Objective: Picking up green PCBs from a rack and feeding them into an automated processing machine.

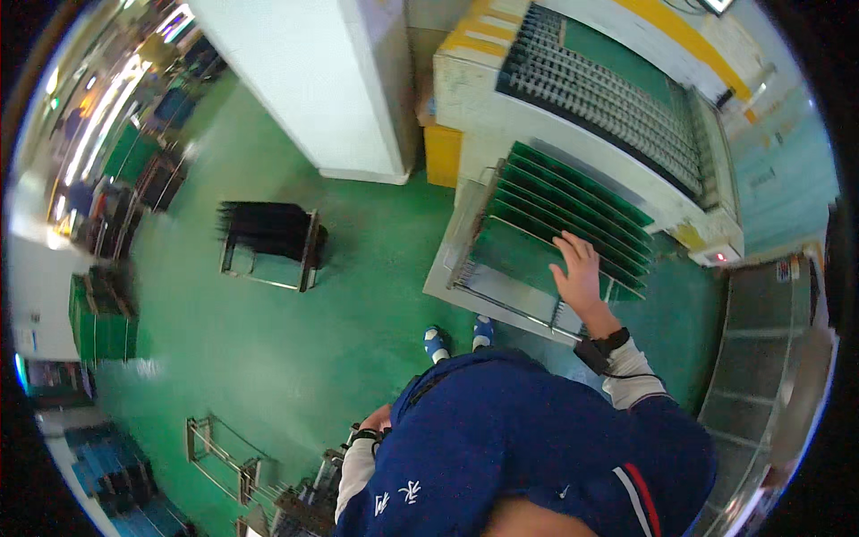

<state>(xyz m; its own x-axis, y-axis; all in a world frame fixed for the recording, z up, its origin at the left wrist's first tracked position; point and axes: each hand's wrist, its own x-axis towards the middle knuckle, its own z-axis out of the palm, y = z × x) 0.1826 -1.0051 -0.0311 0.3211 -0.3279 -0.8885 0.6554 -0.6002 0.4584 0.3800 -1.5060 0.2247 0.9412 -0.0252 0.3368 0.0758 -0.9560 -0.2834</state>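
Observation:
My right hand reaches forward with its fingers stretched and spread. It is over the front of a metal rack holding several green panels, which look like circuit boards standing on edge in parallel. The fingertips overlap the edge of the nearest panel; whether they touch it I cannot tell. My left hand is low at my left side, close to a metal frame. Its fingers are mostly hidden, and nothing held shows in it.
Behind the rack stands a pale machine with a roller conveyor. A rack of dark panels sits on the green floor to the left, past a white pillar. Another empty-looking metal frame lies lower left; a grey cabinet is at right.

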